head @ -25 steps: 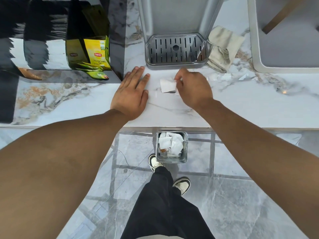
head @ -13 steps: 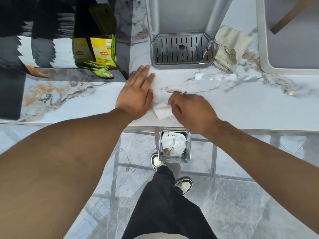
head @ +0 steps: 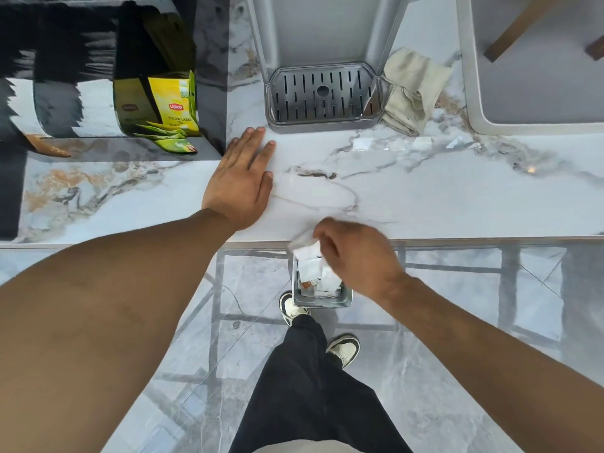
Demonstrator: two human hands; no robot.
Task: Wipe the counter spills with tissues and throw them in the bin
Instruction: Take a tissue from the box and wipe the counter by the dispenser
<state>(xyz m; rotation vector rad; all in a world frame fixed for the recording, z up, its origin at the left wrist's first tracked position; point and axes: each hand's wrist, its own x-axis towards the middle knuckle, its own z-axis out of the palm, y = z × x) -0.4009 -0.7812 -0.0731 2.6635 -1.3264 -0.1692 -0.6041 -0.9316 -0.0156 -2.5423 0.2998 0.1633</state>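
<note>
Bin (head: 322, 300) on floor before counter (head: 425, 197); cloth (head: 413, 89) right of drip tray (head: 323, 93).

White grey-veined marble worktop (head: 425, 197) | grey slotted metal drip tray (head: 323, 94) | crumpled beige cloth (head: 411, 89) beside tray | left hand (head: 240, 188) flat | grey marble floor (head: 457, 371): small square metal bin (head: 322, 300)

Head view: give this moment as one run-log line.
stage: binning | right hand: grip on tissue, above bin | left hand: flat on counter | tissue not yet released
</note>
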